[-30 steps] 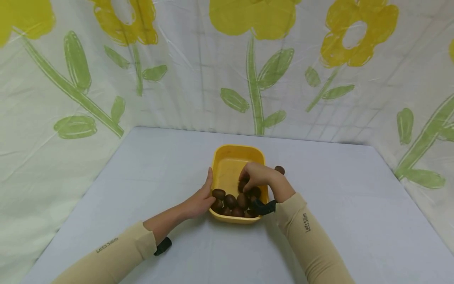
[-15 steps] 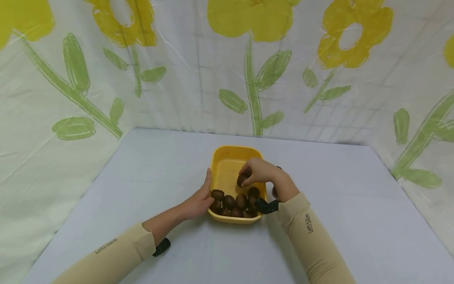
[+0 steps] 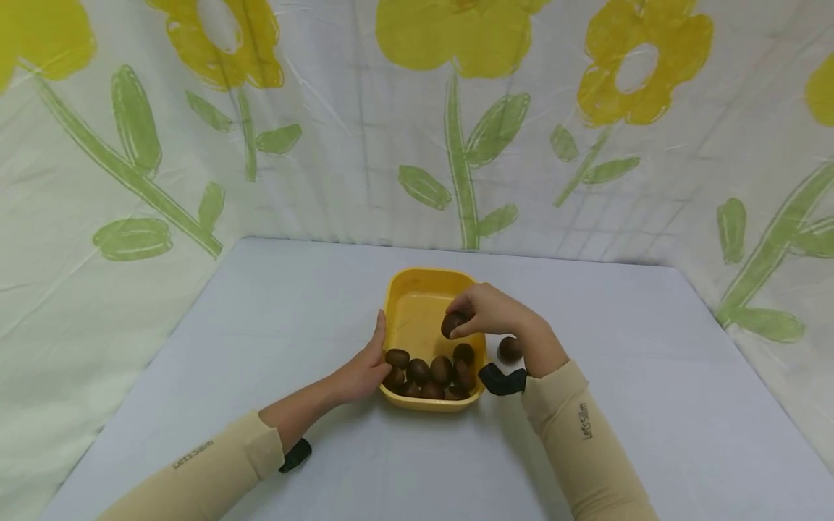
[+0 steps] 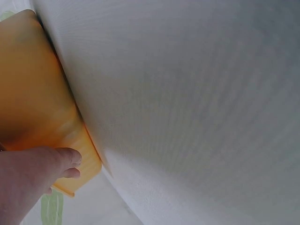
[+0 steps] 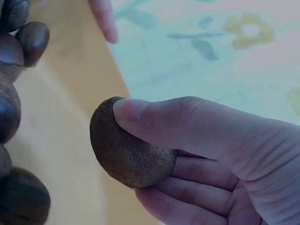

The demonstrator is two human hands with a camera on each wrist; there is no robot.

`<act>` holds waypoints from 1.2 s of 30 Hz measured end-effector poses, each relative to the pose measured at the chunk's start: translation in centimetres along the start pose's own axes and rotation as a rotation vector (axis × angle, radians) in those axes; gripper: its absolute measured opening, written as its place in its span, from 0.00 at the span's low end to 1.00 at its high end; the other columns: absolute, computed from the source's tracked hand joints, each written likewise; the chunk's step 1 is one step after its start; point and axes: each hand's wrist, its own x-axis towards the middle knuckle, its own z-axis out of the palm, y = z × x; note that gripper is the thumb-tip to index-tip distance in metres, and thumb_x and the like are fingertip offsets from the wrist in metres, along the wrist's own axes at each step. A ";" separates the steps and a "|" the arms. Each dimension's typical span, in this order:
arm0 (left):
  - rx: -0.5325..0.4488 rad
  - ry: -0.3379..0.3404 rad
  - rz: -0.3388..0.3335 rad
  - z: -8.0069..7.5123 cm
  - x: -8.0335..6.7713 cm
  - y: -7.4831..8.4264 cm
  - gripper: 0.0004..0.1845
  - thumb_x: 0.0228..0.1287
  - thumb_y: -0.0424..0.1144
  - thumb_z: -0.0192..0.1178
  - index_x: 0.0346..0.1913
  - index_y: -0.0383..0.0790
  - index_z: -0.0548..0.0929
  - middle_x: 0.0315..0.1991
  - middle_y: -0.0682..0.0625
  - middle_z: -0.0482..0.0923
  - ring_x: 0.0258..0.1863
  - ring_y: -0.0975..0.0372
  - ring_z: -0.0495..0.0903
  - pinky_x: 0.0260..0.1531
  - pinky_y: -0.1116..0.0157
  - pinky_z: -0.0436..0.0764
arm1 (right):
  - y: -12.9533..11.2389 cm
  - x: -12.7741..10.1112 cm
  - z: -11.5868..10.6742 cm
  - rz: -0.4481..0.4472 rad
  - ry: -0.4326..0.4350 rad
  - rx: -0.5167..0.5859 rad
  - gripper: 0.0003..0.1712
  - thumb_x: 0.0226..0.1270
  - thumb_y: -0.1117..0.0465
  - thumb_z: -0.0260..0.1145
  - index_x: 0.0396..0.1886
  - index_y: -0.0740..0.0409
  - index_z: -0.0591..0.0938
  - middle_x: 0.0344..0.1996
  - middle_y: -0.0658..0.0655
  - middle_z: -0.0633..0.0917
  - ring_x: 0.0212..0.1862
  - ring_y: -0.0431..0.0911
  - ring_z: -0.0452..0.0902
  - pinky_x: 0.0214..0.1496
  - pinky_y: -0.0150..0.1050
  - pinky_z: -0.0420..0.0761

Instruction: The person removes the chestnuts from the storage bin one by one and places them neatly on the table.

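Note:
A yellow plastic tray (image 3: 417, 407) stands on the table with several brown chestnuts (image 3: 432, 391) gathered at its near end. Over the tray's right side my right hand (image 3: 491, 307) holds one chestnut (image 3: 452, 323). The right wrist view shows this chestnut (image 5: 133, 145) pinched between thumb and fingers, smooth and dark with a duller patch. My left hand (image 3: 361, 369) lies against the tray's left side, its fingers straight along the outer wall. Up close, the left fingers (image 4: 68, 157) touch the tray's outer wall (image 4: 42, 84).
One loose chestnut (image 3: 510, 350) lies on the table just right of the tray, beside my right wrist. White cloth covers the table (image 3: 293, 304). Behind it hangs a white curtain (image 3: 339, 166) painted with yellow flowers.
My right hand has lifted the chestnut from near the pile and moved it up and right. The loose chestnut beside the wrist has come into sight, while a farther one is now hidden.

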 end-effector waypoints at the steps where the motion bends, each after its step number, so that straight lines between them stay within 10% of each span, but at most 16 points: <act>1: -0.003 0.001 0.002 0.0 0.0 0.0 0.46 0.62 0.28 0.40 0.70 0.44 0.19 0.74 0.47 0.21 0.73 0.56 0.29 0.70 0.52 0.38 | 0.0 -0.3 -0.1 0.006 0.006 -0.004 0.17 0.53 0.58 0.70 0.44 0.58 0.85 0.34 0.50 0.87 0.35 0.37 0.81 0.43 0.34 0.80; 36: -0.006 -0.006 0.008 0.0 0.0 0.0 0.45 0.62 0.28 0.39 0.69 0.43 0.19 0.74 0.47 0.20 0.73 0.57 0.28 0.70 0.53 0.37 | 4.1 -10.1 1.9 0.077 0.106 0.190 0.25 0.52 0.56 0.71 0.48 0.65 0.81 0.43 0.57 0.86 0.44 0.43 0.83 0.45 0.36 0.81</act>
